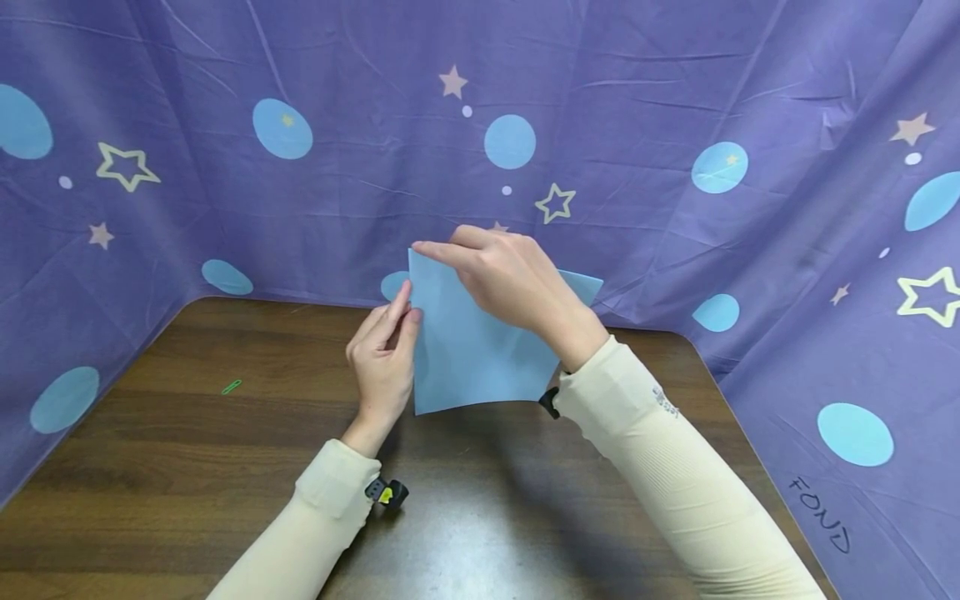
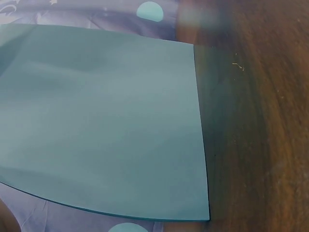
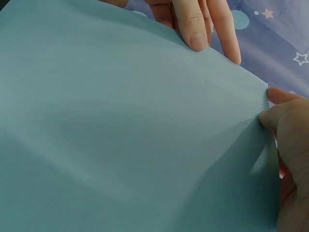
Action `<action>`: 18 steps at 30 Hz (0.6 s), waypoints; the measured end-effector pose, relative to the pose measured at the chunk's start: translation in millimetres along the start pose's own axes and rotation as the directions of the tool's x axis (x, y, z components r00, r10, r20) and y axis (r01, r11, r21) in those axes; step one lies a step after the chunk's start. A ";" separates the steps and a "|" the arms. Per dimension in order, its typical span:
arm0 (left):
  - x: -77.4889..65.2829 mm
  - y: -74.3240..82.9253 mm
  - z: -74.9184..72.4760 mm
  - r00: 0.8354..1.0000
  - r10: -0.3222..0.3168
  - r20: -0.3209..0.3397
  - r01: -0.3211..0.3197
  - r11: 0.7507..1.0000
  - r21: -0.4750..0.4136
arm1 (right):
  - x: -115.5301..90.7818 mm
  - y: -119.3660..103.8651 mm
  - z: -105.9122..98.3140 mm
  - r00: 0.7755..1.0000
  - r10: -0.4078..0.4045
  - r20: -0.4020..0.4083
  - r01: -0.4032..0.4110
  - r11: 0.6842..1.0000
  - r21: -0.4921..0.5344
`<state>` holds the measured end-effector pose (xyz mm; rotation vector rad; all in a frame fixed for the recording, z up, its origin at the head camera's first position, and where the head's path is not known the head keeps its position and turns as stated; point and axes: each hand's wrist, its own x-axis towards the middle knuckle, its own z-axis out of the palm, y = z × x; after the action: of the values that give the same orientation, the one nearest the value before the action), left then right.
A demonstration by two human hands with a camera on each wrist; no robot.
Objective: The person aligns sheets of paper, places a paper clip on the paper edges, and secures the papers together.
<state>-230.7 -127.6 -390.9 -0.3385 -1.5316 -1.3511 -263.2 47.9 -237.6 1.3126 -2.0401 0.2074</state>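
The right hand (image 1: 510, 271)'s grip pinches the blue paper (image 1: 472, 358) at its 11 o'clock corner and the left hand (image 1: 384, 358) its 9 o'clock edge, lifting apparently complete, set-down outstanding, above the desk (image 1: 187, 458) bearing a green clip (image 1: 232, 387) toward 9 o'clock.

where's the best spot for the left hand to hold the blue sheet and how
The blue sheet is probably best pinched lightly along its left edge, coming from the left, thumb on the near face, other fingers behind. It is thin and gently bowed, and that edge runs fairly straight beside the left hand.
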 end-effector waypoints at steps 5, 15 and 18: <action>-0.3 -2.0 -0.3 1.000 -0.005 -0.004 0.005 1.000 0.010 | -1.9 1.9 0.1 1.000 -0.003 0.002 0.003 1.000 -0.011; -0.5 -1.5 -0.1 1.000 -0.008 0.003 0.008 1.000 0.012 | -5.4 4.7 -2.1 1.000 0.005 0.005 -0.005 1.000 -0.024; -0.7 -0.7 -0.4 1.000 -0.018 0.000 0.018 1.000 0.008 | -5.7 4.9 -2.0 1.000 0.008 0.006 -0.008 1.000 -0.015</action>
<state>-230.8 -127.9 -391.9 -0.3208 -1.5429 -1.3585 -265.0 55.4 -238.6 1.2975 -2.0483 0.1919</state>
